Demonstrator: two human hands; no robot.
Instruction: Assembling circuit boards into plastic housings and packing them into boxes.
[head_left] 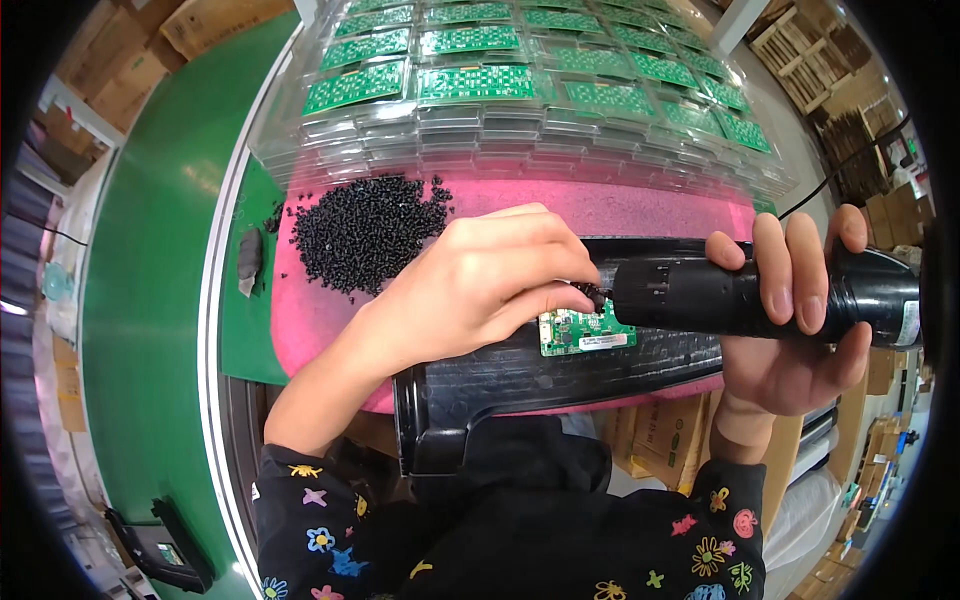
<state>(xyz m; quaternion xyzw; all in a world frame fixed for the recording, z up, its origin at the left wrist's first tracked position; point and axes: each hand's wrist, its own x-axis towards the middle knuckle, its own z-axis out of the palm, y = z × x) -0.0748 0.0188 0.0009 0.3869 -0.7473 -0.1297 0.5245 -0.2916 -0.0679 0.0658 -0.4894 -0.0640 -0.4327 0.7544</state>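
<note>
My right hand [795,320] is wrapped round a black electric screwdriver [685,293], which lies nearly level and points left. At its tip, the thumb and fingers of my left hand [490,270] pinch a few small black screws [592,296]; how many, I cannot tell. Just below the tip, a green circuit board [590,335] with a white label sits in a long black plastic housing [500,378]. My left hand and the screwdriver cover part of the board. Beyond my left wrist a big heap of black screws [365,235] is spread on the pink mat [300,345].
Clear plastic trays [480,150] holding many green circuit boards are stacked at the far side of the mat. A dark grey lump [249,262] lies left of the screws. Another black housing [165,548] is at the lower left; a cardboard box [665,440] is below the table edge.
</note>
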